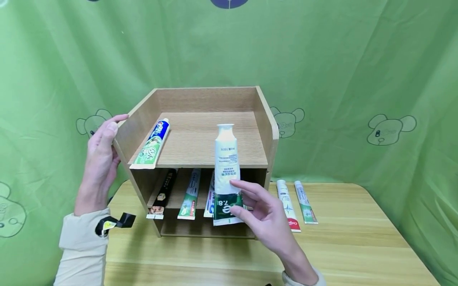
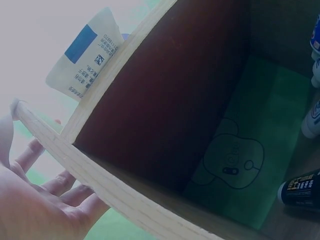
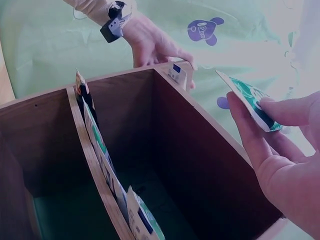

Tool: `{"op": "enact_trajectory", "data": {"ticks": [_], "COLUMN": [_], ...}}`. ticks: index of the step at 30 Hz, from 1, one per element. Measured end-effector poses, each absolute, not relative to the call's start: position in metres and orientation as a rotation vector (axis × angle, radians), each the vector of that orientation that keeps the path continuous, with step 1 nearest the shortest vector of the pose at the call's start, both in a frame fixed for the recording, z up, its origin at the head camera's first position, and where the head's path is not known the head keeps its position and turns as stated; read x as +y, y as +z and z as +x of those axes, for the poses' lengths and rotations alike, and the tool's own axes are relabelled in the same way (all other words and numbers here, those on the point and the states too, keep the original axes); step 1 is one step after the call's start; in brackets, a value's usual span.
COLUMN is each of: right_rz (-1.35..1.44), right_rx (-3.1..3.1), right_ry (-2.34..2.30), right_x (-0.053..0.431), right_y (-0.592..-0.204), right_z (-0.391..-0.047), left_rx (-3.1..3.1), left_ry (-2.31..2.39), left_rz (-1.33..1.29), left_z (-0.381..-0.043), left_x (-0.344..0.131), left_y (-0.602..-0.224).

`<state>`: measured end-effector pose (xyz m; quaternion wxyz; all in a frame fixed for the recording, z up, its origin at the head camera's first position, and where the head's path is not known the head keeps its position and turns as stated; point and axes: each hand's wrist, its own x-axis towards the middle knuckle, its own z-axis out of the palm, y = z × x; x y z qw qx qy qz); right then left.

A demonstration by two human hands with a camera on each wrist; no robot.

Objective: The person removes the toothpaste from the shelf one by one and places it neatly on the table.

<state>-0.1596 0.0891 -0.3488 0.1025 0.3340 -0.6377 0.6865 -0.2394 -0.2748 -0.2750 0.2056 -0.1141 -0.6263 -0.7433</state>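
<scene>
Toothpaste (image 1: 226, 159), white with a green tail, is clamped in the right hand (image 1: 262, 216), thumb on the green tail and fingers toward its right edge and behind. Most of its white length rises above the grip, cap uppermost; the crimped end sits just below the thumb. It is held off the shelf (image 1: 207, 137), crossing the top board's front edge in the head view. The left hand (image 1: 98, 163) grips the left side panel near its upper front corner, thumb over the edge. A blue-and-green tube (image 1: 152, 145) lies along the top board's left edge, its end at the front edge. Below, a black tube (image 1: 165, 192) near the left wall and a green tube (image 1: 190, 194) poke past the front edge. Right of the shelf, a red-ended tube (image 1: 288, 204) and a slim tube (image 1: 305, 202) lie side by side on the table (image 1: 361, 226), well in from its right edge.
</scene>
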Motion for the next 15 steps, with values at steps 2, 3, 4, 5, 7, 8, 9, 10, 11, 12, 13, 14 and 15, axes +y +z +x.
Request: {"op": "enact_trajectory", "data": {"ticks": [2,3,4,5,7,8,9,10,11,12,13,14,15], "right_rz": [0.986,0.995,1.002,1.003,1.005,1.003,0.999,0.991,0.985,0.986,0.985,0.997,1.011], "right_rx": [-1.881,-1.873,-1.866,-1.860,-1.852,-1.849,-1.847,-1.846,-1.845,-1.839,-1.834,-1.818,-1.800], "right_ry": [2.018,2.014,2.009,2.008,1.985,1.975,1.964,1.956,1.949,1.945,1.947,1.951,1.952], "right_x": [0.094,0.096,0.099,0.101,0.106,0.108,0.110,0.112,0.113,0.115,0.117,0.118,0.120], "right_y": [-0.349,-0.350,-0.350,-0.350,-0.350,-0.350,-0.350,-0.349,-0.349,-0.348,-0.348,-0.347,-0.347], "right_z": [-0.159,-0.159,-0.159,-0.159,-0.160,-0.160,-0.159,-0.159,-0.159,-0.158,-0.158,-0.157,-0.157], "left_rx": [-1.746,-1.744,-1.743,-1.740,-1.738,-1.739,-1.737,-1.736,-1.736,-1.736,-1.736,-1.734,-1.732], "left_ry": [-2.071,-2.069,-2.070,-2.069,-2.068,-2.067,-2.070,-2.072,-2.075,-2.078,-2.079,-2.082,-2.085], "left_rz": [-0.313,-0.312,-0.311,-0.310,-0.314,-0.315,-0.317,-0.318,-0.318,-0.317,-0.316,-0.315,-0.313], "left_z": [-0.240,-0.240,-0.240,-0.240,-0.240,-0.240,-0.240,-0.240,-0.240,-0.240,-0.239,-0.239,-0.239], "left_x": [-0.275,-0.275,-0.275,-0.275,-0.275,-0.275,-0.276,-0.276,-0.276,-0.276,-0.277,-0.277,-0.277], "left_y": [-0.275,-0.275,-0.276,-0.276,-0.276,-0.276,-0.276,-0.276,-0.276,-0.276,-0.276,-0.276,-0.276]}}
